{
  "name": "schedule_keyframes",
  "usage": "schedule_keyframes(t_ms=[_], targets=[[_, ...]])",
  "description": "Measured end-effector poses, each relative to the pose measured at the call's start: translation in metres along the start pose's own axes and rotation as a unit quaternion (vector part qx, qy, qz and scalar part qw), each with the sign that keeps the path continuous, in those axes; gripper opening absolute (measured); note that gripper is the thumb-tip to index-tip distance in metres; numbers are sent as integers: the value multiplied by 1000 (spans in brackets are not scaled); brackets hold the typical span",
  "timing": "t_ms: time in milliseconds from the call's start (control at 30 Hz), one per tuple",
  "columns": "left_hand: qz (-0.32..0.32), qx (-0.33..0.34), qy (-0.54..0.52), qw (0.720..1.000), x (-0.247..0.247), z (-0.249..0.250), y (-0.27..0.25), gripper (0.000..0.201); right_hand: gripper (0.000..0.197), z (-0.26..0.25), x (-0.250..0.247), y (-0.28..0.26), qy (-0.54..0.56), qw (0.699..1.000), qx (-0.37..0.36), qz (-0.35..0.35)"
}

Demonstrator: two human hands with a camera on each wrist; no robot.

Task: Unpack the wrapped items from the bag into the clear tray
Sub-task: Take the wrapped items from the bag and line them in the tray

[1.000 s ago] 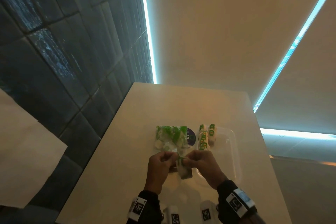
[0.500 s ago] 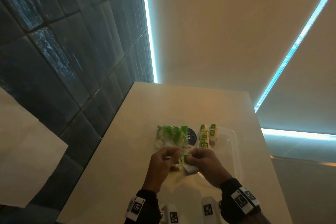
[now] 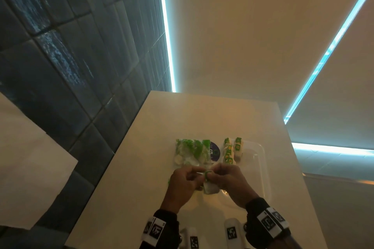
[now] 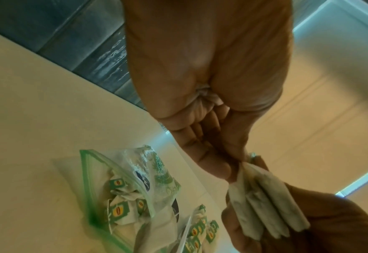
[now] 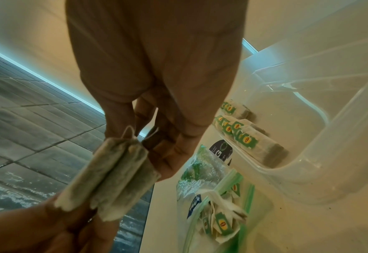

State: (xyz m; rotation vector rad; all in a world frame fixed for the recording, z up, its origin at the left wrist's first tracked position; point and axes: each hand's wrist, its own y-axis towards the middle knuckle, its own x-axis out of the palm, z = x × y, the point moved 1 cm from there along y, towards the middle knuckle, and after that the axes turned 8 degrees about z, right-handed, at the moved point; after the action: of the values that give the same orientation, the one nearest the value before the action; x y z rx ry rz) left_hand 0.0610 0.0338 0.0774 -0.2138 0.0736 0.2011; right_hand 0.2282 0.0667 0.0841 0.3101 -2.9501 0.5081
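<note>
Both hands meet above the table's near middle, holding one small bundle of pale tea bags [image 3: 210, 188] with a green tag [image 3: 208, 174]. My left hand [image 3: 197, 177] pinches the bundle's [image 4: 265, 205] top edge, shown in the left wrist view [image 4: 232, 164]. My right hand [image 3: 215, 175] holds the same bundle [image 5: 113, 176] by its string end [image 5: 154, 137]. A clear zip bag [image 3: 192, 151] with a green seal lies beyond the hands with more tagged tea bags inside [image 4: 122, 210]. To its right, the clear tray [image 3: 261, 168] holds several tea bags [image 3: 230, 151] in rows at its left end.
The pale table [image 3: 202, 115] has a dark tiled wall [image 3: 81, 66] along its left and drops off at its right edge. Most of the tray's [image 5: 308, 162] floor is bare. The zip bag's [image 5: 217, 205] mouth faces me.
The hands stay together over the same spot. The bundle has shifted slightly to the right beneath them, and the right wrist has drawn back a little.
</note>
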Motion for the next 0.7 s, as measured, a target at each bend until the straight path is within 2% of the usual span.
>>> schedule_keyframes(t_ms=[100, 233, 333, 400, 467, 567, 700], targets=[[-21, -2, 17, 1000, 0, 1, 0, 34, 48, -3, -1, 1, -9, 1000, -13, 6], [-22, 56, 123, 991, -2, -2, -1, 59, 33, -13, -3, 0, 33, 999, 12, -40], [-56, 100, 171, 979, 1, -7, -1, 69, 44, -23, -5, -1, 79, 994, 25, -72], [-74, 104, 196, 972, 8, -9, -1, 63, 51, -27, -7, -1, 115, 989, 28, -88], [-66, 90, 180, 977, 14, -12, -3, 47, 52, -31, -7, -1, 150, 983, 32, -102], [-47, 86, 173, 980, 17, -18, -3, 30, 49, -35, -7, -1, 188, 976, 33, -109], [-64, 47, 98, 992, 13, -13, -5, 13, 39, -39, -10, -2, 208, 972, 22, -111]])
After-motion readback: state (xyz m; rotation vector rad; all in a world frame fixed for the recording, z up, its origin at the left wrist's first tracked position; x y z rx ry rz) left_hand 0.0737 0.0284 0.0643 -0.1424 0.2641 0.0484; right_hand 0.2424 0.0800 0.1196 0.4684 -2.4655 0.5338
